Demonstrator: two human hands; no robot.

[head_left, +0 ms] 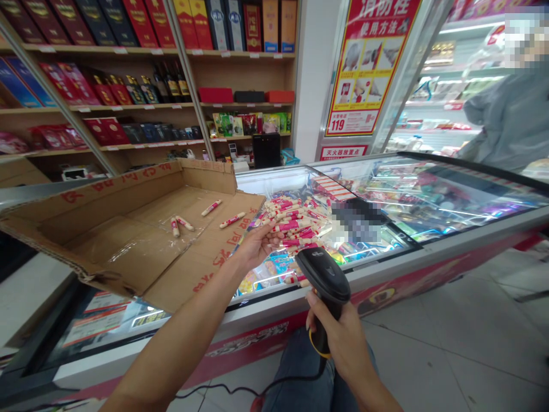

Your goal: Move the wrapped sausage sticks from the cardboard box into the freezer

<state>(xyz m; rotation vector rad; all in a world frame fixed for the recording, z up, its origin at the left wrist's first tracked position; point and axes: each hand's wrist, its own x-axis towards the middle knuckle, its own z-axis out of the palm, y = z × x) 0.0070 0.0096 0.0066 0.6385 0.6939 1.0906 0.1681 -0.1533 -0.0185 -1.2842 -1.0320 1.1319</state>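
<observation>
My right hand is wrapped round the handle of a black barcode scanner with yellow trim. The scanner's head is raised at the front edge of the glass-topped freezer. At the pile of small wrapped sausages on the glass, my left hand has its fingers curled, and their tips close on the near end of a sausage in a pink and cream wrapper. To the left, a shallow cardboard box holds several loose sausages of the same kind.
Under the freezer glass lie many coloured packets. The scanner's black cable runs low across my legs. Shelves with boxes and bottles stand behind. At the far right is a person in a grey sleeve.
</observation>
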